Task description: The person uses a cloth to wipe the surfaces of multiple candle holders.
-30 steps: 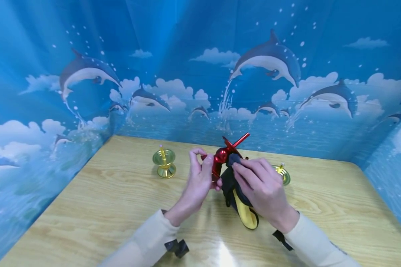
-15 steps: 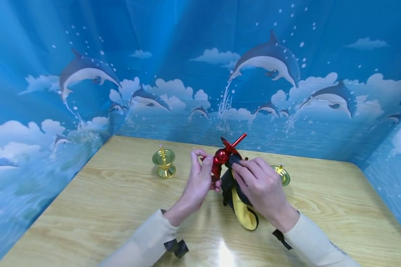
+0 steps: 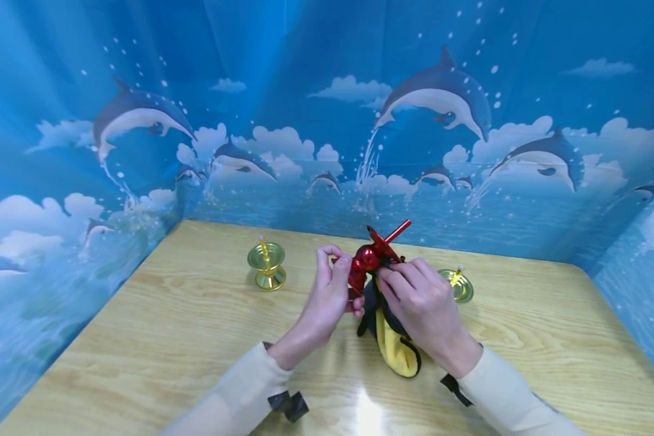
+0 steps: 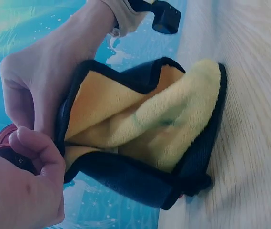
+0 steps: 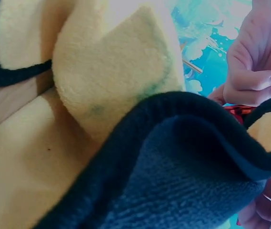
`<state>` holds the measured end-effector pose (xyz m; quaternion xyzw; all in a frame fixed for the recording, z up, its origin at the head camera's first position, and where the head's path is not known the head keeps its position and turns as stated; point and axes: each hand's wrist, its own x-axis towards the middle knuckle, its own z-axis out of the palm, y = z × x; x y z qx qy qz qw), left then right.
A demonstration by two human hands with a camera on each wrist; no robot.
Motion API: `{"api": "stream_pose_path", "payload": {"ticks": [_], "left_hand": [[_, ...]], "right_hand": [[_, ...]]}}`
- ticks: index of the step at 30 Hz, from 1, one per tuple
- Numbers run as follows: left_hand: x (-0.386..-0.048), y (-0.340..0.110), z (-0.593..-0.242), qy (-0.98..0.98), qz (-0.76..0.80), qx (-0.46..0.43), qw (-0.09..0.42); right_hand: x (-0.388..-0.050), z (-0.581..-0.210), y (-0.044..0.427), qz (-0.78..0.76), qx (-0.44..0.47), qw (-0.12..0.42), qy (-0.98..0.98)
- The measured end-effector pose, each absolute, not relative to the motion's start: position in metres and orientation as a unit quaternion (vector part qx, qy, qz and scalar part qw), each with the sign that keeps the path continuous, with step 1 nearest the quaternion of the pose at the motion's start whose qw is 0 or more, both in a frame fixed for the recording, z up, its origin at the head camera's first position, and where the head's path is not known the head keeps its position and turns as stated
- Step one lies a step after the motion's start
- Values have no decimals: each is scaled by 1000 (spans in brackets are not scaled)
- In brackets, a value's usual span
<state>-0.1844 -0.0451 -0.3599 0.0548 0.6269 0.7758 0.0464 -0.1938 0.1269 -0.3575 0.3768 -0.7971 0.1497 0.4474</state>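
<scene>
A shiny red metal holder (image 3: 366,258) with a disc and a thin spike is tilted to the upper right, gripped at its base by the left hand (image 3: 327,297). The right hand (image 3: 422,300) pinches a dark-edged cloth (image 3: 395,348) against the red holder, just below the disc. The cloth's yellow side hangs toward the table. In the left wrist view the yellow, fuzzy cloth (image 4: 173,114) drapes down from the right hand (image 4: 45,81), and the left hand (image 4: 25,186) holds the round red base. Dark cloth (image 5: 187,181) covers much of the right wrist view.
A gold holder (image 3: 267,257) with a short spike stands on the wooden table (image 3: 196,303) left of the hands. Another gold holder (image 3: 462,289) is behind the right hand, partly hidden. A blue dolphin-print sheet (image 3: 305,91) surrounds the table's back and sides.
The red holder has shifted slightly right along with the left hand. Beneath the right fingers, the dark bunched cloth shows less, and the hanging yellow part has swung a little left.
</scene>
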Motion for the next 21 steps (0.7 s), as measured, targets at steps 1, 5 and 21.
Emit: {"api": "stream_pose_path", "payload": {"ticks": [1, 5, 21], "left_hand": [[-185, -45, -360, 632, 771, 54, 43], [-187, -47, -362, 665, 744, 53, 20], [-200, -72, -373, 852, 441, 230, -164]], "right_hand": [[-193, -358, 127, 155, 375, 448, -796], [-191, -359, 127, 172, 377, 456, -787], [-186, -345, 126, 203, 407, 468, -758]]}}
